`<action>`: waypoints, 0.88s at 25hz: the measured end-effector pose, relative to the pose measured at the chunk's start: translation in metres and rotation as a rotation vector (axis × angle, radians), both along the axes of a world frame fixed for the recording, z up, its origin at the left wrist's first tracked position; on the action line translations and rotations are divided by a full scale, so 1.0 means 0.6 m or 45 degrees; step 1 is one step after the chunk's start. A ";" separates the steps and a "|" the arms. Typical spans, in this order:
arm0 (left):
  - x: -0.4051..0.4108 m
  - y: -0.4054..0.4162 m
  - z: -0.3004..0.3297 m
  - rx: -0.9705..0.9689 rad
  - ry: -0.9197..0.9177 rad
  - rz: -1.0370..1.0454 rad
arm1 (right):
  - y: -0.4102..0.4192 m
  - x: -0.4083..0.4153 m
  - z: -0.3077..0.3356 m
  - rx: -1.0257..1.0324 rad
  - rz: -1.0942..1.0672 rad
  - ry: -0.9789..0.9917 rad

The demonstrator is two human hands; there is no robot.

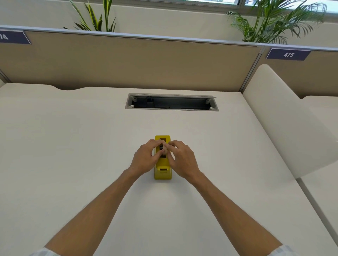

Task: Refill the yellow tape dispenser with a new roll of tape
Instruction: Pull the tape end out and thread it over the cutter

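At frame centre, our left hand (pixel 146 157) and right hand (pixel 181 157) pinch the tape roll (pixel 163 150) together over the dispenser (pixel 162 173), whose length runs straight away from us.

I am sitting at a pale cream desk (pixel 73 146) whose far edge is meeting a tan fabric partition (pixel 128 62) capped by a grey rail, with an open grey cable tray (pixel 172 102) lying sunk into the desktop ahead of me. A navy plate reading 475 (pixel 288 54) is hanging on the neighbouring panel to my right, above a rounded cream side divider (pixel 285 117). Two leafy plants (pixel 274 23) are rising behind the partition, and daylight is coming through a window (pixel 247 2) at the top.
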State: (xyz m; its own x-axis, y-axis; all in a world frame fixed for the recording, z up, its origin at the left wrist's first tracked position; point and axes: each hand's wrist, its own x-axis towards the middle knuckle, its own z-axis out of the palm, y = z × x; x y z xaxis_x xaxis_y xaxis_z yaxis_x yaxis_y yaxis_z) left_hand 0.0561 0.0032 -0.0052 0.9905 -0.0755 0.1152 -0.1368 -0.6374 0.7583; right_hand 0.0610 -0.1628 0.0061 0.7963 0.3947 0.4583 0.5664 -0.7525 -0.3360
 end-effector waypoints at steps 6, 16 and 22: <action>0.001 0.002 -0.002 0.030 0.006 -0.006 | -0.006 -0.001 -0.004 -0.090 0.010 -0.092; 0.001 0.002 0.003 0.029 -0.001 -0.015 | -0.008 -0.005 -0.008 -0.097 0.013 -0.102; 0.006 0.006 0.004 -0.018 0.038 -0.047 | -0.008 0.005 0.014 -0.044 -0.037 0.207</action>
State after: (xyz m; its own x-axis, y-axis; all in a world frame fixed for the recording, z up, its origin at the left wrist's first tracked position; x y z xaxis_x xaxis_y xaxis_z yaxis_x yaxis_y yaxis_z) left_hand 0.0597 0.0069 -0.0030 0.9900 -0.1108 0.0869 -0.1373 -0.6213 0.7714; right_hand 0.0641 -0.1675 0.0146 0.8702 0.3837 0.3090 0.4844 -0.7806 -0.3950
